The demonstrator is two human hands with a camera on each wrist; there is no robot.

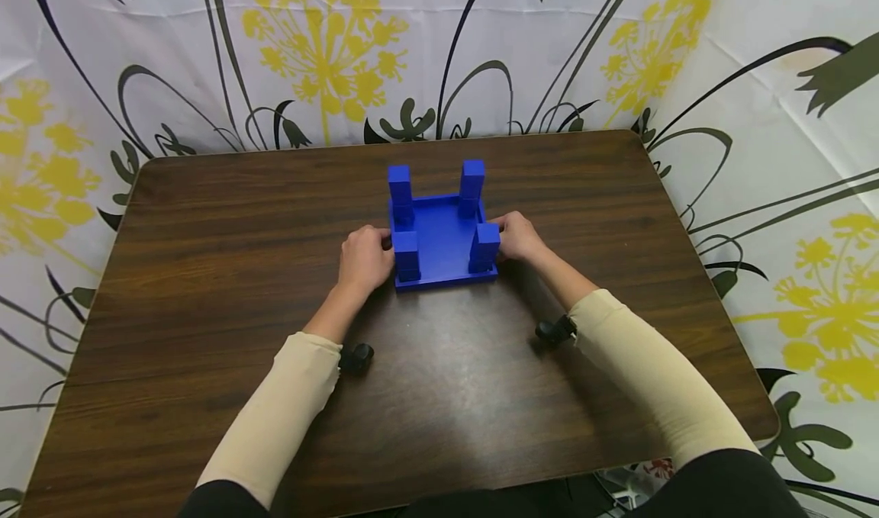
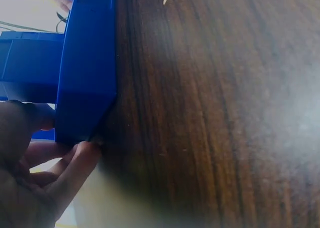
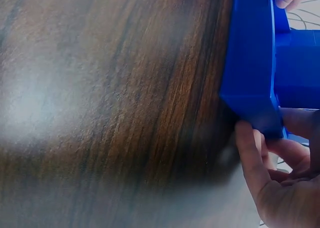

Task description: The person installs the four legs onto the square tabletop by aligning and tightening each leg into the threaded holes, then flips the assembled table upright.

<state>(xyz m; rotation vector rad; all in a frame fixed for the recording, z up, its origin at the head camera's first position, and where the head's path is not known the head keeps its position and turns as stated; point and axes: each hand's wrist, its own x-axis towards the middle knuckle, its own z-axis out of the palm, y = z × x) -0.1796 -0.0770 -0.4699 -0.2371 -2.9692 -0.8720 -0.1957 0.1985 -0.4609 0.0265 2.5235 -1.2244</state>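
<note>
A small blue toy table [image 1: 442, 239] is upside down near the middle of the wooden tabletop, its thick square legs pointing up from the corners of a shallow rimmed panel. At its left side, my left hand [image 1: 365, 259] grips the rim. My right hand [image 1: 518, 237] holds the opposite side in the same way. Seen from the left wrist, the thumb lies over the rim and the fingertips [image 2: 87, 148] reach the panel's underside. The right wrist view shows the right hand's fingers [image 3: 250, 143] beneath the panel's corner, with its thumb at the inner side.
The brown wood-grain tabletop [image 1: 439, 381] spreads all around, its far edge against a white cloth [image 1: 206, 45] with yellow flowers and dark stems. A small black camera sits at the left wrist [image 1: 355, 358], another at the right [image 1: 555, 330].
</note>
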